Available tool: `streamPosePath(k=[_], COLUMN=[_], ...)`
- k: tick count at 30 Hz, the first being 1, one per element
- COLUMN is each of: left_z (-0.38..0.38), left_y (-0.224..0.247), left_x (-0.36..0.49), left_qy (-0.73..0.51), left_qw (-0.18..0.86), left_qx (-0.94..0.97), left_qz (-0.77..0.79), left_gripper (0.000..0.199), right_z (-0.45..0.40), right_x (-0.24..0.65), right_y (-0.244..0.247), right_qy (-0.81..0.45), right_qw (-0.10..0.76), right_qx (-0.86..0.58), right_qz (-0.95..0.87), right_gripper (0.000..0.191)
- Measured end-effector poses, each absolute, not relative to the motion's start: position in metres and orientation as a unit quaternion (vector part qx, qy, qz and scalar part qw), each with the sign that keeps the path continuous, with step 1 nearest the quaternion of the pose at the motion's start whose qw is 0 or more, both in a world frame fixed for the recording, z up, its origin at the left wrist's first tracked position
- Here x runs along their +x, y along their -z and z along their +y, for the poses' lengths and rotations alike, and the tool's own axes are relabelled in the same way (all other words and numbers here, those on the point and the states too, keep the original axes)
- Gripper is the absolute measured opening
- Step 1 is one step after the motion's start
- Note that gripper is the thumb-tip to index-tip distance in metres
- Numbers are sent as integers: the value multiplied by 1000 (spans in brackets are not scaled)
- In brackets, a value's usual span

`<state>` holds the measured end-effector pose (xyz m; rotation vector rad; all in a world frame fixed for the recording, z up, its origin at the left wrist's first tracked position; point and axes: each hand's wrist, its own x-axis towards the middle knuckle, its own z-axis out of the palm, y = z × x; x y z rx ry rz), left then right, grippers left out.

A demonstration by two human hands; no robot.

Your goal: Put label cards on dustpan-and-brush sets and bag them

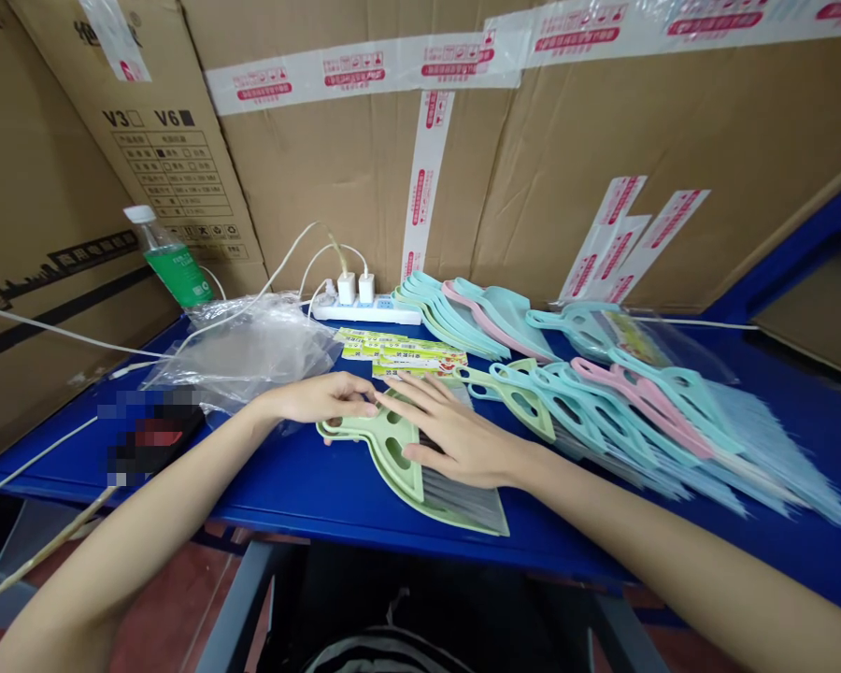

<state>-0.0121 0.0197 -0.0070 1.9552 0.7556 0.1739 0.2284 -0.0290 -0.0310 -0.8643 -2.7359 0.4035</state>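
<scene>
A pale green dustpan (378,460) lies at the table's front edge, with a matching green hand brush (401,458) nested on it, grey bristles to the right. My left hand (326,397) is closed at the handle end, its thumb on top and a fingertip showing below the handles. Across the brush head rests my right hand (463,439), palm down with fingers spread. Just behind my hands are several printed label cards (417,359). To the right lies a row of hand brushes, among them a green brush (525,397) and a pink brush (648,402).
Stacked blue dustpans (438,318) and a pink dustpan (494,318) stand at the back. Clear plastic bags (252,350) lie left, near a power strip (371,308) with cables. A bottle (172,262) and a blurred dark object (158,435) are further left. Cardboard (350,178) walls the back.
</scene>
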Motion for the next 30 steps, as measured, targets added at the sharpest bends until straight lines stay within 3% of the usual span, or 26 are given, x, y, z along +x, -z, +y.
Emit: streamPosePath(k=[11, 19, 30], left_z=[18, 11, 10], left_y=[9, 2, 4], left_x=[-12, -10, -10], left_qy=[-70, -76, -76], left_qw=[509, 449, 421], left_qx=[807, 844, 861], left_qz=[291, 284, 274], left_gripper=[33, 29, 26], right_z=[-30, -27, -26], right_x=[230, 233, 231], right_y=[30, 27, 26], right_qy=[-167, -160, -142], right_qw=[118, 103, 77], right_qx=[-297, -273, -283], right_qz=[-933, -943, -946], right_gripper=[61, 82, 81])
